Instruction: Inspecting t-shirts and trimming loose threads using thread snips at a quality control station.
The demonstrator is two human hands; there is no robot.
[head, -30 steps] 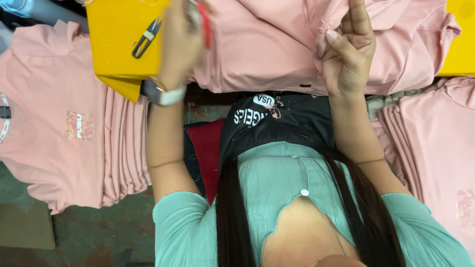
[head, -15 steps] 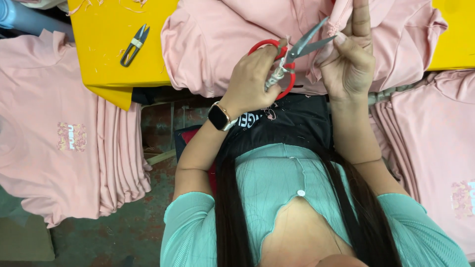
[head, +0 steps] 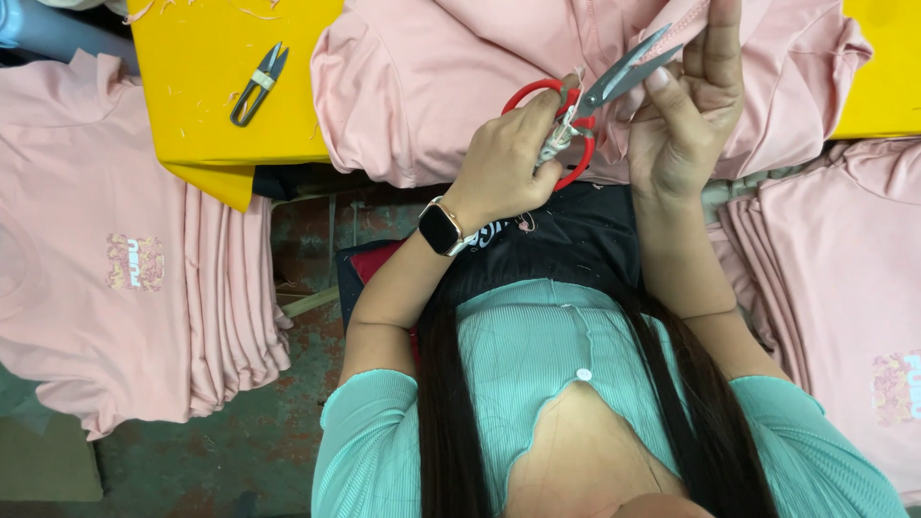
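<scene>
Left hand (head: 504, 158) clenched on red-handled scissors (head: 585, 105), swung in from the yellow table (head: 201, 105) toward one o'clock, blades now open at pink shirt (head: 432, 86) edge pinched in right hand (head: 686, 125); snips (head: 257, 83) left at ten o'clock.

Both hands worked close together over the pink garment (head: 432, 86), w/ red-handled scissors (head: 585, 105) in the left hand (head: 504, 163) & blades angled up toward the right hand (head: 686, 125); hardly any gap btwn them. Bare yellow table (head: 192, 125) lay open to the left, only small thread snips (head: 259, 82) on it. Stack of pink shirts (head: 115, 269) blocked the far left, another stack (head: 844, 288) the right. A narrow floor strip (head: 307, 249) stayed free btwn left stack & body.
</scene>
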